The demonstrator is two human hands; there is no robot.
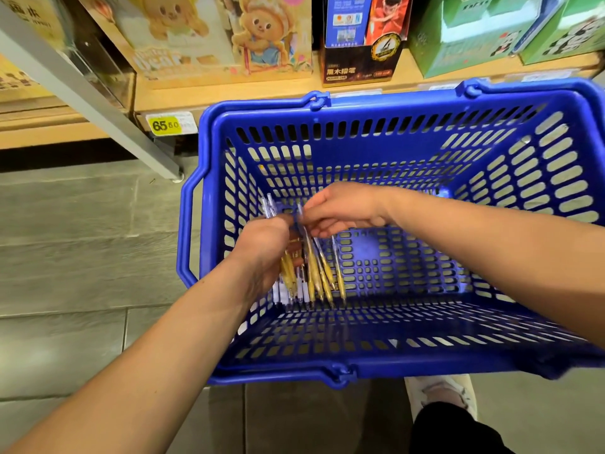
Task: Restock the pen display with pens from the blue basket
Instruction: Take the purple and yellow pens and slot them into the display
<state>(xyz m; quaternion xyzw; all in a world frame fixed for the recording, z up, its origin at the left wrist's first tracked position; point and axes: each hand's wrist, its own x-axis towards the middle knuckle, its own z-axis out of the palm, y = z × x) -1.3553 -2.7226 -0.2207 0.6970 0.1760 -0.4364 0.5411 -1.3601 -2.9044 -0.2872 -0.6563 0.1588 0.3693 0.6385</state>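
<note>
A person reaches both hands into a blue basket (pixel 393 104) in front of a wooden shelf (pixel 229 91) of boxed toys (pixel 262 37). The left hand (pixel 262 249) curls its fingers round a bundle of pens (pixel 322 276) at the basket's left end. The right hand (pixel 343 209) pinches the top of one pen. A yellow price tag (pixel 165 125) marks the shelf edge.

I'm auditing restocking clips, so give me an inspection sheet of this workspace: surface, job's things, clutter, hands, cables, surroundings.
Surface: grey tiled floor.
Job's things: blue basket with yellow pens at its left end; display not in view.
Clutter: nothing seen.
Hands: left hand grips a bunch of pens; right hand pinches one at its top.
Cables: nothing seen.
Surroundings: wooden shelf with boxes and a price tag; a shoe below the basket.
</note>
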